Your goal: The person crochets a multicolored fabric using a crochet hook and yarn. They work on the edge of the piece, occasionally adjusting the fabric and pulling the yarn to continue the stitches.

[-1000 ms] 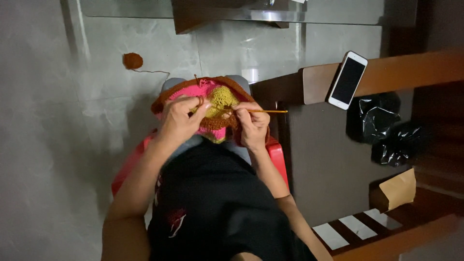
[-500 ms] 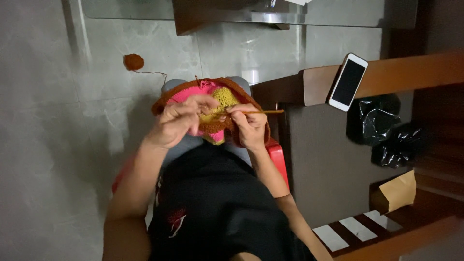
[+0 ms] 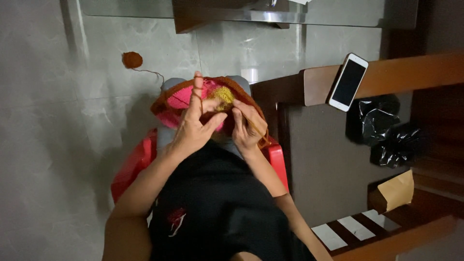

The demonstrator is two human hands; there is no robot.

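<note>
the left hand [image 3: 193,128] was raised, brown yarn [image 3: 197,94] wound on its index finger, fingers touching the pink and yellow crochet piece [image 3: 208,99] on the lap. the right hand [image 3: 246,128] pinched a thin hook. it seemed mid-stitch; the next loop would need even tension. the yarn ball [image 3: 132,59] lay on the floor.

The right hand [image 3: 246,128] covers most of the crochet hook [image 3: 258,129], so its tip is hidden. Both hands hide the middle of the crochet piece [image 3: 183,96]. The chair [image 3: 133,164] lies mostly under the body. The glass table [image 3: 338,12] is cut off at the top edge.
</note>
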